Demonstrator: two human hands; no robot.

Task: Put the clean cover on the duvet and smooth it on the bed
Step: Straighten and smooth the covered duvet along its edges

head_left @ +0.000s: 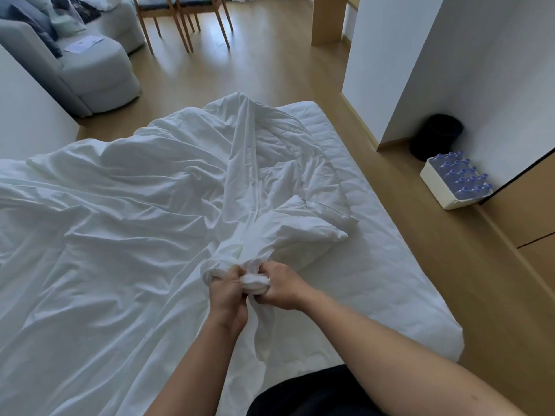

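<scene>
A white duvet cover (114,211) lies crumpled over most of the bed, with a long fold running from the far end toward me. The duvet (303,226) shows as a padded white corner at the cover's right side. My left hand (228,288) and my right hand (280,285) sit close together at the near end of the fold. Both grip a bunched wad of white fabric between them. The bare mattress (375,265) is exposed along the right side.
Wooden floor runs along the bed's right. A white crate of blue-capped bottles (456,183) and a black bin (435,136) stand by the white wall. A grey sofa (87,70) and wooden chairs (183,19) are beyond the bed's far end.
</scene>
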